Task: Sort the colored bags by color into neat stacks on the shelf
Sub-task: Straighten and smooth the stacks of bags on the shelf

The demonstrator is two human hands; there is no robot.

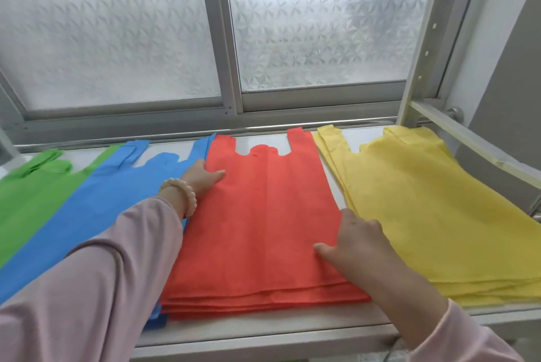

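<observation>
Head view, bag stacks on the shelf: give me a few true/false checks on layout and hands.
1. The red stack lies between the blue stack and the yellow stack. True.
2. Both hands rest on the yellow stack. False: the left hand touches the red stack's left edge, the right hand its right edge.
3. The green stack is farthest right. False: it is farthest left.
4. A bead bracelet sits on the left wrist. True.

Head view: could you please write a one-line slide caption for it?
Left hand and right hand rest on the red stack, flanked by green, blue and yellow stacks on the shelf.
</observation>
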